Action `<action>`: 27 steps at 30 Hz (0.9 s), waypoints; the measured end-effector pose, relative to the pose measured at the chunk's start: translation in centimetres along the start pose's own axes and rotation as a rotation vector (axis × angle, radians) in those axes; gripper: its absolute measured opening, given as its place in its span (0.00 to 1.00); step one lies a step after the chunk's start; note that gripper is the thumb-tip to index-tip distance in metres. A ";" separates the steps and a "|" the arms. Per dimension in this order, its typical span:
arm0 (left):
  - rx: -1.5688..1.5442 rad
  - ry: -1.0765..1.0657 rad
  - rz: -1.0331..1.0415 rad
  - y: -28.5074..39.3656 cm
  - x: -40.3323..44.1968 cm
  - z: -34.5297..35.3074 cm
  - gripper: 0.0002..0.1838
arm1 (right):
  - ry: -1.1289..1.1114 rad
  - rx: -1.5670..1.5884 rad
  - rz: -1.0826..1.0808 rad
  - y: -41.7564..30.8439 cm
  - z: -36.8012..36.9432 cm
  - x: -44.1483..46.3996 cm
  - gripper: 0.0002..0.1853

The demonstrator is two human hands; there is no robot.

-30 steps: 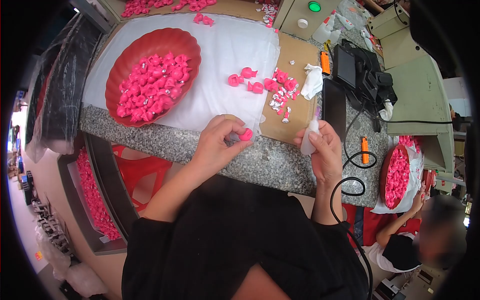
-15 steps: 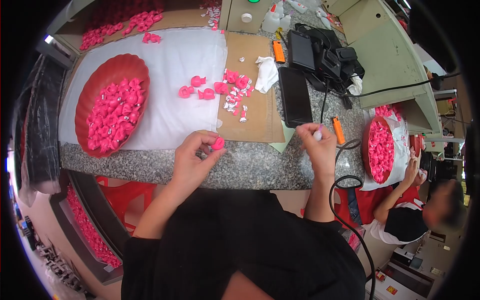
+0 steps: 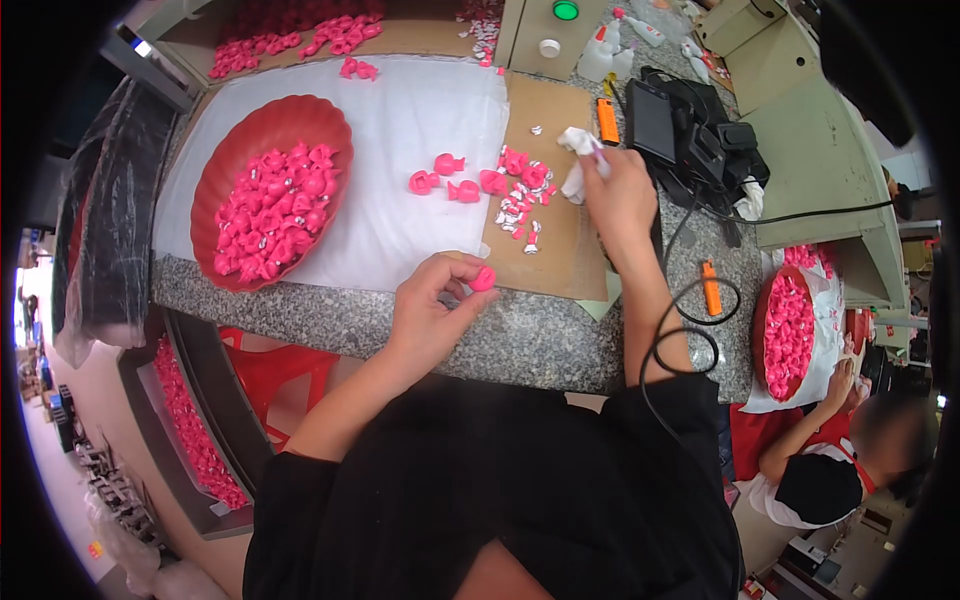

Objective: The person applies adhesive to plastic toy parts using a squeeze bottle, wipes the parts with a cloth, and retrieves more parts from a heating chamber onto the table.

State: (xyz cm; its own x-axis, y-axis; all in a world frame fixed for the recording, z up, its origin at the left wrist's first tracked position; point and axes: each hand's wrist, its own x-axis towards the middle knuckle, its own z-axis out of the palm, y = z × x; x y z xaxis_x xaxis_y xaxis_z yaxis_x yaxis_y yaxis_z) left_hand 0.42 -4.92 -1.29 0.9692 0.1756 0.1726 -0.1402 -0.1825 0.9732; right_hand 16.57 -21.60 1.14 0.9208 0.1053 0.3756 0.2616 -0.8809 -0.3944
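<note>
My left hand [image 3: 437, 305] is closed, with a small round pink plastic piece [image 3: 482, 280] pinched between thumb and fingertips above the counter's front edge. My right hand [image 3: 622, 200] reaches over the cardboard, fingers closed on a small white tube with a purplish tip [image 3: 598, 152]; most of it is hidden by the fingers. That tip is at a crumpled white cloth [image 3: 574, 185]; whether they touch I cannot tell. Between the hands lie several loose pink figure pieces [image 3: 463, 191] and a cluster of pink and white small parts [image 3: 520, 205].
A red fluted bowl [image 3: 205, 190] heaped with pink pieces stands on white sheeting [image 3: 400, 110]. Orange lighter-like objects [image 3: 711, 288], black devices [image 3: 690, 130] and a looping cable [image 3: 655, 350] occupy the right. Beyond, a co-worker [image 3: 810, 460] sits by another filled bowl [image 3: 768, 330].
My right hand has moved up and away from me to the white cloth, carrying the tube. My left hand still holds the pink piece. The whole view has shifted, with things appearing further right.
</note>
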 end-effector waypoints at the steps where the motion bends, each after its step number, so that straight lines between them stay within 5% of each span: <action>1: 0.001 0.007 -0.010 -0.1 0.0 0.0 0.11 | 0.081 0.003 -0.093 0.6 -0.3 -0.6 0.11; 5: -0.047 0.026 0.008 -0.4 0.1 0.1 0.12 | -0.083 0.365 0.100 0.9 -3.9 -3.5 0.06; 7: -0.032 0.038 0.022 -0.4 0.1 0.3 0.12 | -0.484 1.006 0.267 0.3 -6.3 -5.4 0.03; 12: 0.031 0.057 0.065 0.3 -0.2 0.6 0.11 | -1.034 1.193 0.296 -2.1 -6.2 -9.4 0.05; 15: 0.106 0.064 0.115 0.8 -0.6 0.7 0.11 | -0.849 1.446 0.455 -3.9 -4.5 -11.2 0.06; 27: 0.194 0.022 0.156 -0.7 -1.5 0.5 0.12 | -0.586 1.250 0.521 -5.3 -2.1 -13.1 0.07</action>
State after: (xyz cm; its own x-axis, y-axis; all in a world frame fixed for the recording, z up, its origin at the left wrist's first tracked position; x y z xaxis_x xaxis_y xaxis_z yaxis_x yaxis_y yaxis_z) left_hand -0.83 -5.56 -2.34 0.9339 0.1511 0.3241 -0.2446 -0.3909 0.8873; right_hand 2.50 -19.23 0.06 0.8907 0.3437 -0.2976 -0.3344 0.0517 -0.9410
